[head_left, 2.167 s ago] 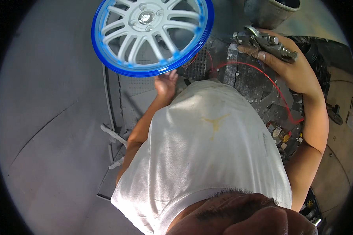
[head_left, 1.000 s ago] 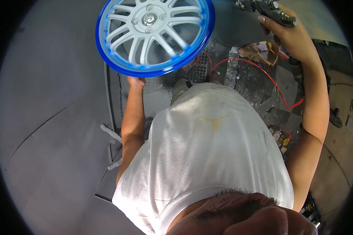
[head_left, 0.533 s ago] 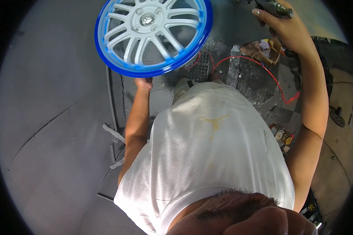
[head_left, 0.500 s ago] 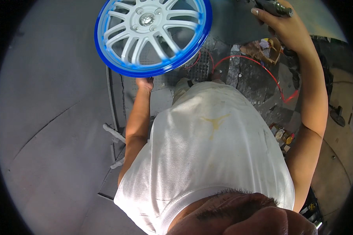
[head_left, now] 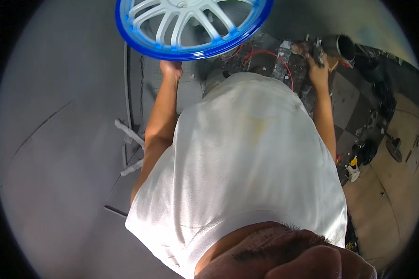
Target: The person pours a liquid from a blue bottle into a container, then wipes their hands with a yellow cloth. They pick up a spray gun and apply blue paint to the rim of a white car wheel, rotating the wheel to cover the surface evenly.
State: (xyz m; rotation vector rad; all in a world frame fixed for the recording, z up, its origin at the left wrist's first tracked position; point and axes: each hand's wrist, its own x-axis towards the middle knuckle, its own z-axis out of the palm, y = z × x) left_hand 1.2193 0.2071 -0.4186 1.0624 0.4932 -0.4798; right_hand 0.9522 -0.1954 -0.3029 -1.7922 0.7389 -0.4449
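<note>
A car wheel with white spokes and a glossy blue rim fills the top of the view, partly cut off by its edge. My left hand is at the near underside of the rim and supports it, its fingers hidden behind the wheel. To the right of the wheel, my right hand is closed around a metal spray gun. A dark round cup is attached to the gun, its open-looking end turned to the right.
A red hose curves across the cluttered floor between the wheel and my right arm. A stand with pale wrapped arms is beside my left forearm. On the right lie a white container with a yellow top and a dark round-based object.
My right hand has come down and inward with the spray gun, now lower and nearer my body. The wheel has shifted upward in view, so its hub is nearly cut off.
</note>
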